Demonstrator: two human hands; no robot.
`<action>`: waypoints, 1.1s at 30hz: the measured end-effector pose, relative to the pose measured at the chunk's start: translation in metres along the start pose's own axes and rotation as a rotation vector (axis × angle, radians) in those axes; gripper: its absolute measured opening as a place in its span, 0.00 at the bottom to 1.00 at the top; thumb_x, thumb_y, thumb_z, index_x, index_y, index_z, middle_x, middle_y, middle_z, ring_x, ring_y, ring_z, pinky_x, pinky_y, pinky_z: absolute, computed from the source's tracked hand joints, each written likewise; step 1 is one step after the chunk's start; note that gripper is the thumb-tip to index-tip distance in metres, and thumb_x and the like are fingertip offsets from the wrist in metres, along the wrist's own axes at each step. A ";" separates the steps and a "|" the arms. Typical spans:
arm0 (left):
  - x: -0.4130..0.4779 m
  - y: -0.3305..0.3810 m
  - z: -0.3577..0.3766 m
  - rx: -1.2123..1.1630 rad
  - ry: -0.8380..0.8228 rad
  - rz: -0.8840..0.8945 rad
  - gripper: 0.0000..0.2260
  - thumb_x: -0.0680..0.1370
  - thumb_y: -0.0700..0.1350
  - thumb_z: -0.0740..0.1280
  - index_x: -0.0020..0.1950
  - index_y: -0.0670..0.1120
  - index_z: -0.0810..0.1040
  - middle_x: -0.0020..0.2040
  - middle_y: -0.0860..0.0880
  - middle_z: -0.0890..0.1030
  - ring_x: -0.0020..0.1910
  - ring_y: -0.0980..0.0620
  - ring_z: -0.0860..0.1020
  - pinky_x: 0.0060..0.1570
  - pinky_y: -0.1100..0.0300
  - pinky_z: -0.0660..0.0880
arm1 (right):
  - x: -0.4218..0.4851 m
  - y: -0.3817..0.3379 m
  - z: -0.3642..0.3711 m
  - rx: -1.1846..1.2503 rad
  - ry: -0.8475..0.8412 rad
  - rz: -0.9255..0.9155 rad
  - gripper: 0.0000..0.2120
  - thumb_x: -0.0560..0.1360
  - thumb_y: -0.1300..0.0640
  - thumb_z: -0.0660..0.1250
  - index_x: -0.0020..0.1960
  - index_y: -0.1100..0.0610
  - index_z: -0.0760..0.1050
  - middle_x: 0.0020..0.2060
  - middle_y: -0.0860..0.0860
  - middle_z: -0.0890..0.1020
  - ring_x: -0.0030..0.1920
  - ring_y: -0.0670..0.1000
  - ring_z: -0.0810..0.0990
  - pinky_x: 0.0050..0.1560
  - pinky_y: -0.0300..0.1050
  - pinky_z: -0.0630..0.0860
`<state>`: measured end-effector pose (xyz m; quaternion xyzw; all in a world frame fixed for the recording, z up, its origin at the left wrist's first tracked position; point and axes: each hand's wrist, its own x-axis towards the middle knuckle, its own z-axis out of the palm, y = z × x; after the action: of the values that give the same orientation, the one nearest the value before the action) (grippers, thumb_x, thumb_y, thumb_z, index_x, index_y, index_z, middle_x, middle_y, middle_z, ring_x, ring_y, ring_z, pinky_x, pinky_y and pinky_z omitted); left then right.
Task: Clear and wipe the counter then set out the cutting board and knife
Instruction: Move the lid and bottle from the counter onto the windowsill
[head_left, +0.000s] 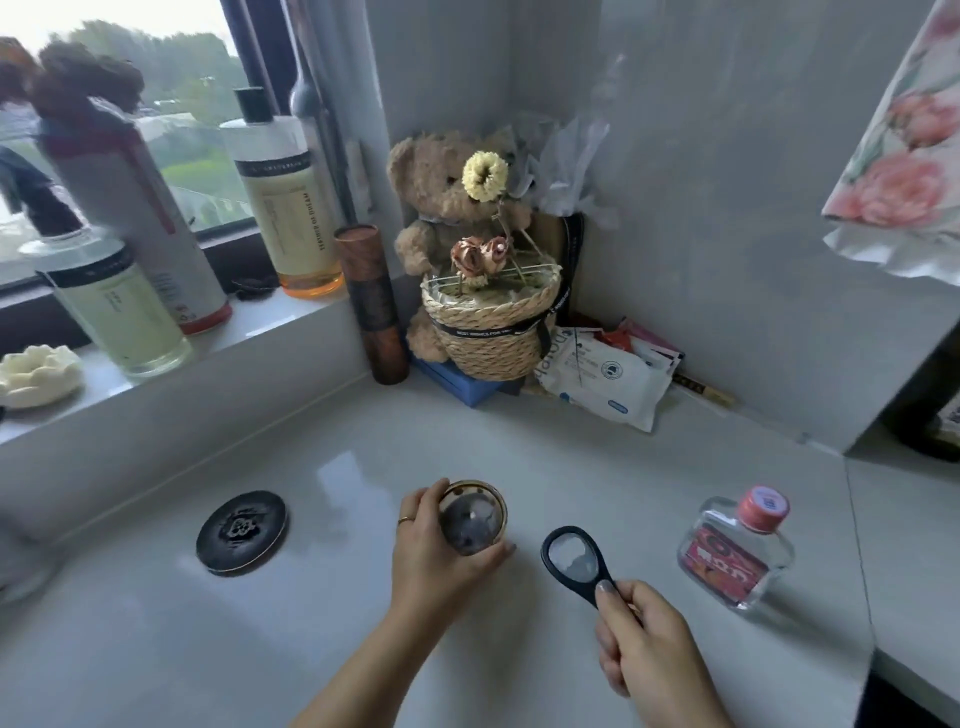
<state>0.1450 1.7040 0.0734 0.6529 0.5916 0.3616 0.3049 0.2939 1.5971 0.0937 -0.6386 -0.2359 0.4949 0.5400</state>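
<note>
1. Right hand (641, 642), nearest the camera at about 5 o'clock, has its fingers closed round the handle of a black magnifying glass (575, 557), thumb on top; the lens hovers just over the counter (519, 447).
2. Left hand (441, 545), at 6 o'clock, wraps a small round candle jar (472, 517), fingertips curled at its right side.
3. Lift both straight up and carry them off together; keep the jar level, since it is open.
4. Its dark round lid (242, 531) lies at 9 o'clock, well apart; a small clear bottle (737, 551) stands at 3 o'clock. Both look next to clear.
5. Cutting board and knife are not in view.
</note>
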 end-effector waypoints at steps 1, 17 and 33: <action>-0.010 -0.004 -0.019 -0.001 0.030 0.002 0.38 0.58 0.49 0.79 0.65 0.45 0.68 0.57 0.52 0.68 0.56 0.55 0.69 0.50 0.73 0.63 | -0.002 0.001 0.010 -0.041 -0.035 -0.015 0.12 0.78 0.64 0.59 0.35 0.61 0.68 0.19 0.50 0.65 0.19 0.47 0.60 0.18 0.32 0.58; -0.180 -0.036 -0.387 0.237 0.761 -0.116 0.39 0.56 0.55 0.77 0.63 0.47 0.70 0.55 0.52 0.72 0.56 0.52 0.72 0.60 0.58 0.69 | -0.150 -0.045 0.296 -0.215 -0.779 -0.320 0.06 0.75 0.64 0.63 0.44 0.56 0.77 0.33 0.53 0.79 0.29 0.49 0.75 0.29 0.39 0.70; -0.082 -0.116 -0.568 0.227 0.645 -0.317 0.36 0.61 0.49 0.78 0.65 0.45 0.67 0.62 0.43 0.75 0.59 0.45 0.74 0.59 0.53 0.72 | -0.179 -0.078 0.569 -0.723 -0.804 -0.611 0.09 0.72 0.58 0.67 0.34 0.51 0.75 0.38 0.55 0.84 0.47 0.58 0.83 0.59 0.57 0.74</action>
<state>-0.3949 1.6186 0.2822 0.4355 0.7872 0.4292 0.0811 -0.2643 1.7308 0.2753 -0.4482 -0.7457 0.4088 0.2756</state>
